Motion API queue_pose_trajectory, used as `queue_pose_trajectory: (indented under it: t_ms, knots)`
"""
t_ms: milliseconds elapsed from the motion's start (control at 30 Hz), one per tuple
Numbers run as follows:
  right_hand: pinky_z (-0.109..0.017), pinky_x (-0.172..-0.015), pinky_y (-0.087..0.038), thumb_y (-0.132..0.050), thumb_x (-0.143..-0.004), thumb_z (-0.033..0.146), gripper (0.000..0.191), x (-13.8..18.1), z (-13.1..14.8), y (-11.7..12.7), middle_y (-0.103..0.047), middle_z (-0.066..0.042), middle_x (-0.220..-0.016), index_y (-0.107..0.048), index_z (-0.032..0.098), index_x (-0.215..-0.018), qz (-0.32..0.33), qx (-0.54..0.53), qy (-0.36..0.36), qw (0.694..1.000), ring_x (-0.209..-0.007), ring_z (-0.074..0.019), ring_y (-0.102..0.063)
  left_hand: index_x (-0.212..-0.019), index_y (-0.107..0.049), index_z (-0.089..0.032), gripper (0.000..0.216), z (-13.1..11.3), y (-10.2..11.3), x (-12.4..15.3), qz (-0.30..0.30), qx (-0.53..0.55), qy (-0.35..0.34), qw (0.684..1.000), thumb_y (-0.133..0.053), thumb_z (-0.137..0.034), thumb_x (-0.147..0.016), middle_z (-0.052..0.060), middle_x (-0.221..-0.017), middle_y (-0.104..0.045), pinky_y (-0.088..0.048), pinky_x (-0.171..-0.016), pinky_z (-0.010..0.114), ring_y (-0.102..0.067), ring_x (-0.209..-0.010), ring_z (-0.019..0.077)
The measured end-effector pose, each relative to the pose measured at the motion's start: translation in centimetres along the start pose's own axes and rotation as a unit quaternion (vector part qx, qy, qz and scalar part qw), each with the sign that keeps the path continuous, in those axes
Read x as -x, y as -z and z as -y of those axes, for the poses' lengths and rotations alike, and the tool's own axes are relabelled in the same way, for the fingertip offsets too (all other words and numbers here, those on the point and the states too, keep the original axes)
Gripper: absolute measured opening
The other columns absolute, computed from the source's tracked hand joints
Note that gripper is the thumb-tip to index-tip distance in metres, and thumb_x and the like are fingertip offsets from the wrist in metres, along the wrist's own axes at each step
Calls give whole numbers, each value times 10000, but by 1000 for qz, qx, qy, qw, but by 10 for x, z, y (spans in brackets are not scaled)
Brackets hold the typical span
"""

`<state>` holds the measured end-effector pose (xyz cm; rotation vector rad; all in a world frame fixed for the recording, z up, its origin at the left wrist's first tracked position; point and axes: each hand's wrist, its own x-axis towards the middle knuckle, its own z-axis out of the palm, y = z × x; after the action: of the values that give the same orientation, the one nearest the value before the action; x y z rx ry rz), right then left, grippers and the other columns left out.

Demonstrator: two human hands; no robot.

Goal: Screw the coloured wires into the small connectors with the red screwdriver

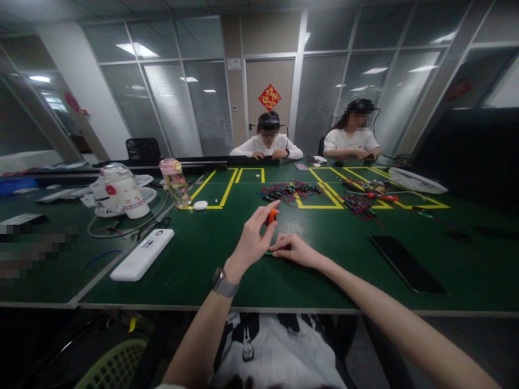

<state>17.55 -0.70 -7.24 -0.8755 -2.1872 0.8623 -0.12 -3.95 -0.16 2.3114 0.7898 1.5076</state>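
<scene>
My left hand (253, 237), with a watch on the wrist, is raised above the green table (194, 259) and pinches a small orange object (271, 216) between thumb and fingertips. My right hand (295, 249) rests on the table just to its right, fingers closed on a small dark part with a green tip (271, 252) pressed against the surface. Farther out lies a heap of coloured wires (288, 191).
A white power bank (142, 254) lies at the left, a black phone (406, 263) at the right. A pink-capped bottle (175, 182), a white fan and cables stand farther left. Two people sit at the far side. More wires and tools lie at the right.
</scene>
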Motion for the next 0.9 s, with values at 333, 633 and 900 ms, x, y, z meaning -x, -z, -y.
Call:
queue_pose_trajectory:
  t_ms: [333,633,900]
  knots:
    - [-267,-649,-437,-690,-776,331,240,0,3,0,-573,-29,-751,-750,171,-944,-3,10,-23,1000,-682,-143,-525,-1200,-557,-218,284,7,4,-1,-47,47,60,996,-477,-253,-930,46,-962,-559,-498,-722,236,-571,-799,123]
    - [-261,-637,-438,-683,-780,354,245,0,2,1,-570,-22,-741,-750,176,-935,1,12,-18,1000,-655,-131,-515,-1146,-560,-214,246,2,-1,0,-62,33,58,996,-493,-294,-924,47,-975,-584,-488,-739,246,-588,-831,134]
    - [-251,-607,-431,-709,-749,371,273,0,2,-1,-571,-21,-748,-746,166,-926,-3,4,-25,1000,-642,-123,-508,-1100,-587,-200,214,1,3,-3,-21,94,69,993,-496,-272,-919,47,-941,-608,-505,-741,255,-604,-810,137]
